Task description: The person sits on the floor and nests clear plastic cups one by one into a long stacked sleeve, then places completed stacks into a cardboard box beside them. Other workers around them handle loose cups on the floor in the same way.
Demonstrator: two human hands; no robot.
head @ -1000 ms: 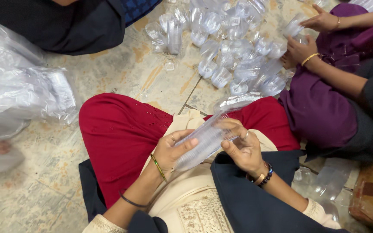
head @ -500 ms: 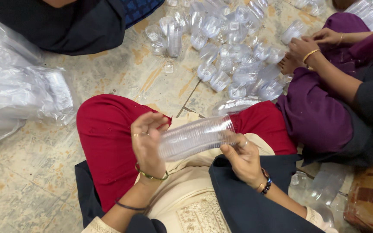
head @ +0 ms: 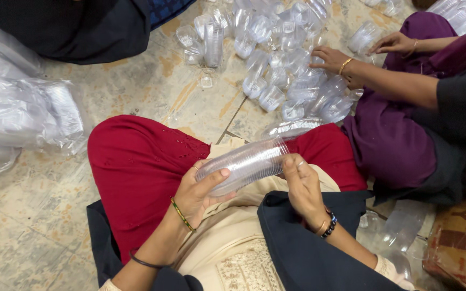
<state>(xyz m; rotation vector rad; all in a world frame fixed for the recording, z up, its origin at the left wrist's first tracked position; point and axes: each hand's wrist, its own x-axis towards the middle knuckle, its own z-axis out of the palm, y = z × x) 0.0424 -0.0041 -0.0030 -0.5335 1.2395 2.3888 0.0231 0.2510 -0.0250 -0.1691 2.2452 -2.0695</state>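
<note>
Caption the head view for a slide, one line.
Left hand and right hand hold a stack of clear plastic cups over the lap.

Loose clear plastic cups [head: 276,59] litter the tiled floor [head: 136,91] beside a plastic bag [head: 22,118].

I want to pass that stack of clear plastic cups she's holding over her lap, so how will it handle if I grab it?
The stack of clear cups is thin see-through plastic, so probably light and easily crushed by a hard squeeze. It is long, held by the left hand with the right hand at its end, so gripped at one end alone it may bend or slide apart. Set down sideways, it would likely roll.
</note>
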